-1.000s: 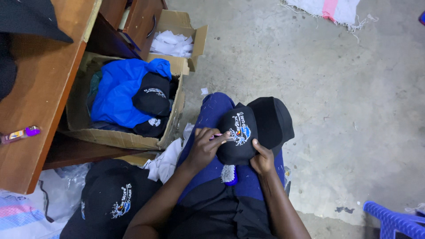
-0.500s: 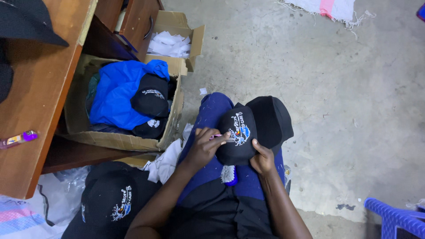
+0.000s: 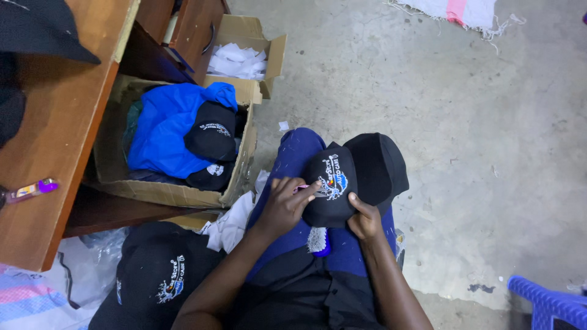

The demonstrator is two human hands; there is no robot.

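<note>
- Compared with the earlier frame, very little is changing: the black cap (image 3: 342, 183) is staying on the person's lap, and both hands are keeping their places on it. The view is only shifting a little.
- The left hand (image 3: 286, 205) is resting at the left side of the cap; its fingers are pressed together around a small pink tool (image 3: 301, 188), whose tip is touching the embroidered patch (image 3: 332, 178).
- The right hand (image 3: 365, 219) is gripping the near edge of the cap, with the thumb lying on the crown; this grip is pinching the cap fabric.
- The cap is black, with a rounded crown and a white and blue embroidered patch on the front. It is lying over the blue trousers (image 3: 293, 153), near the middle of the scene.
- A small brush (image 3: 318, 240) with pale bristles is sitting just under the cap, on the lap.
- At the left, a cardboard box (image 3: 177, 194) is holding blue cloth and more black caps (image 3: 211, 137); another pile of caps (image 3: 156, 278) is lying near the person's left side.
- The wooden worktop (image 3: 55, 140) is standing at the far left, cut off by the picture edge.
- The tool is mostly hidden inside the fingers, so its kind is hard to make out.
</note>
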